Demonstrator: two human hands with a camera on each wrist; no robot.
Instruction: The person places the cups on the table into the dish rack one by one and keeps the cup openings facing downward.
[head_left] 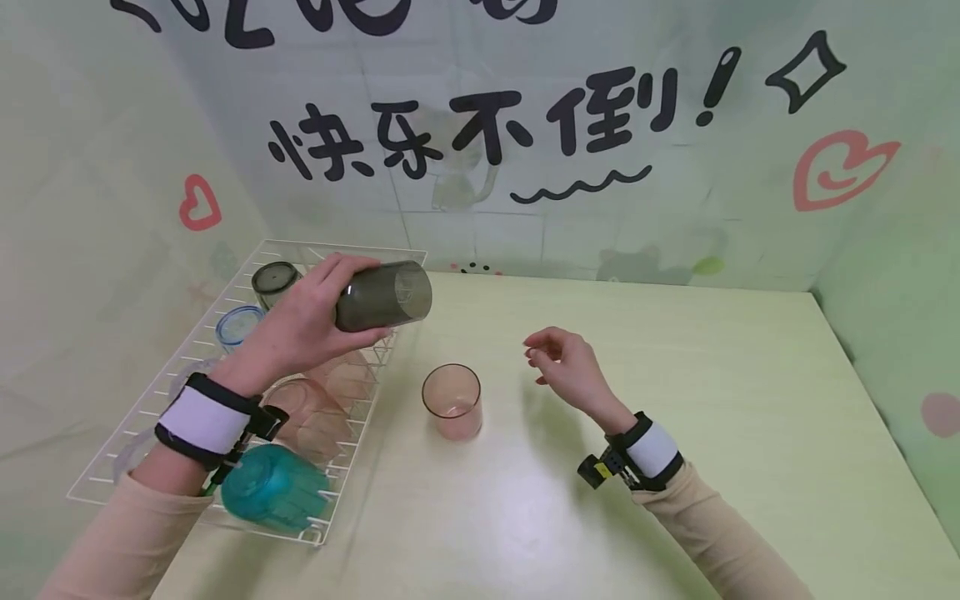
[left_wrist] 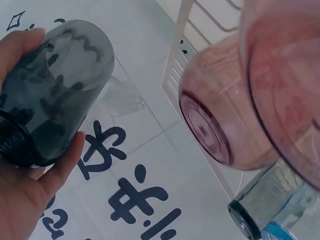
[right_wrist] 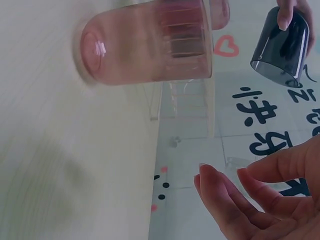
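My left hand (head_left: 311, 321) grips a dark grey glass (head_left: 384, 296) above the far right part of the white wire rack (head_left: 351, 467). The glass lies tilted on its side, its rim facing right, and thumb and fingers wrap its base end. To the right of the rack, a pink glass (head_left: 453, 403) stands upright on the table. My right hand (head_left: 573, 371) hovers to the right of that pink glass, its fingers loosely bent with nothing between them. In the right wrist view the fingers (right_wrist: 220, 192) show apart from the pink glass (right_wrist: 145, 42).
On the rack, upside down, are a teal glass (head_left: 273, 487), pink glasses (head_left: 311, 412), a blue-rimmed glass (head_left: 238, 325) and another dark grey glass (head_left: 274, 279). A printed cloth wall (head_left: 480, 233) closes off the table's (head_left: 675, 358) back.
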